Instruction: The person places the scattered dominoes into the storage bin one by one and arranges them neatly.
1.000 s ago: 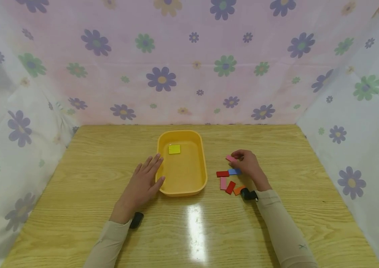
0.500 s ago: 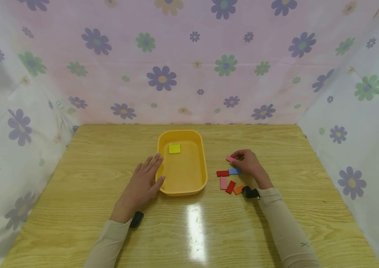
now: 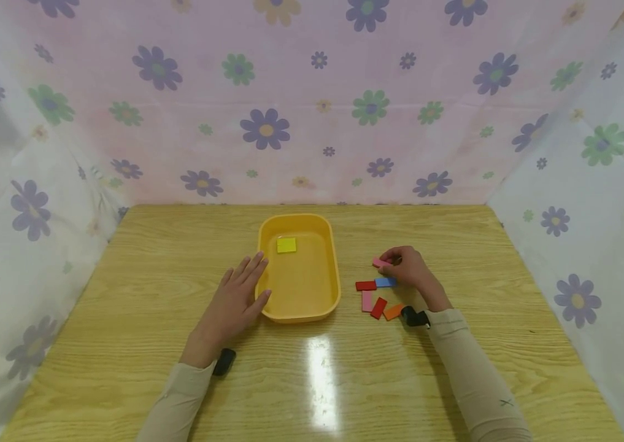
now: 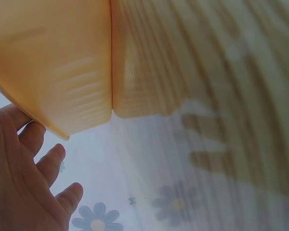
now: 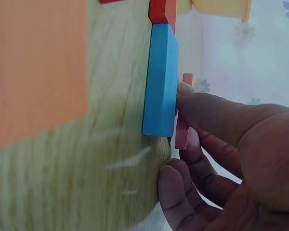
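A yellow plastic tray (image 3: 300, 316) stands mid-table with a flat yellow block (image 3: 286, 245) inside, near its far left corner. My left hand (image 3: 229, 312) rests against the tray's left rim, its fingers spread and fairly straight; in the left wrist view the fingertips (image 4: 32, 134) touch the rim. Right of the tray, my right hand (image 3: 411, 270) pinches a pink block (image 3: 380, 263) between thumb and fingers. In the right wrist view that pink block (image 5: 182, 132) is partly hidden by the thumb. Just nearer lies a blue block (image 3: 385, 282), close beside the hand.
A red block (image 3: 365, 286) meets the blue one end to end. Nearer lie a second pink block (image 3: 367, 301), another red block (image 3: 379, 308) and an orange block (image 3: 393, 312), close to the right wrist camera (image 3: 414, 317). Flowered cloth (image 3: 312, 141) hangs behind the wooden table (image 3: 179, 245).
The right wrist and forearm have shifted slightly to the right, while the fingers stay on the pink block. My left hand and the tray keep their places.
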`<state>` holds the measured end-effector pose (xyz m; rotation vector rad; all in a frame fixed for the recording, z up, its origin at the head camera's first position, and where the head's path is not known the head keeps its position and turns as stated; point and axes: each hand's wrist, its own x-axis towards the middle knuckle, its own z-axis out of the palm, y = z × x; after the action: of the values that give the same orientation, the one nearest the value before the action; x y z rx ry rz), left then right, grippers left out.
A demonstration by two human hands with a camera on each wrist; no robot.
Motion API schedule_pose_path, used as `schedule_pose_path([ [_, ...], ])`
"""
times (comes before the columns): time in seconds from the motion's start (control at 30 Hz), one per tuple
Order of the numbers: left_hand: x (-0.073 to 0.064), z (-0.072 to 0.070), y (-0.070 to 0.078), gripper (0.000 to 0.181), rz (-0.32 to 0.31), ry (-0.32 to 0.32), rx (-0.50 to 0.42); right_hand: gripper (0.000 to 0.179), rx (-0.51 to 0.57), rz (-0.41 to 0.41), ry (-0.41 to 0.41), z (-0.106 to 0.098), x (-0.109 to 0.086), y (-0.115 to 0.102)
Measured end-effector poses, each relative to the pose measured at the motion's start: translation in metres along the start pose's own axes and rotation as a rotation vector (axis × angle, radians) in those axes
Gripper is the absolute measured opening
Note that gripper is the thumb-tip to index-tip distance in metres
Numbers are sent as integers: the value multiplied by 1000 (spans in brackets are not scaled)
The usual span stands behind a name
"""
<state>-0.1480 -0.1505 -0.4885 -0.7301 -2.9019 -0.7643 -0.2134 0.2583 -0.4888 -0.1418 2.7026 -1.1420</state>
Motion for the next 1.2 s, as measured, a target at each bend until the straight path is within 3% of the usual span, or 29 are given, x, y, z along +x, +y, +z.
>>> schedule_pose_path([
  [0.27, 0, 1, -1, 65, -1, 1, -4, 28, 11, 12, 22, 1, -4, -2],
  [0.5, 1, 2, -1, 65, -3, -1, -3, 29, 57, -30, 104, 4, -8, -4],
  [1.07, 1, 2, -2, 66, -5, -6, -13, 27, 295, -228, 361, 21, -16, -7],
  [1.2, 1, 2, -2, 66, -3, -6, -14, 28, 379, -238, 380, 26, -19, -11],
])
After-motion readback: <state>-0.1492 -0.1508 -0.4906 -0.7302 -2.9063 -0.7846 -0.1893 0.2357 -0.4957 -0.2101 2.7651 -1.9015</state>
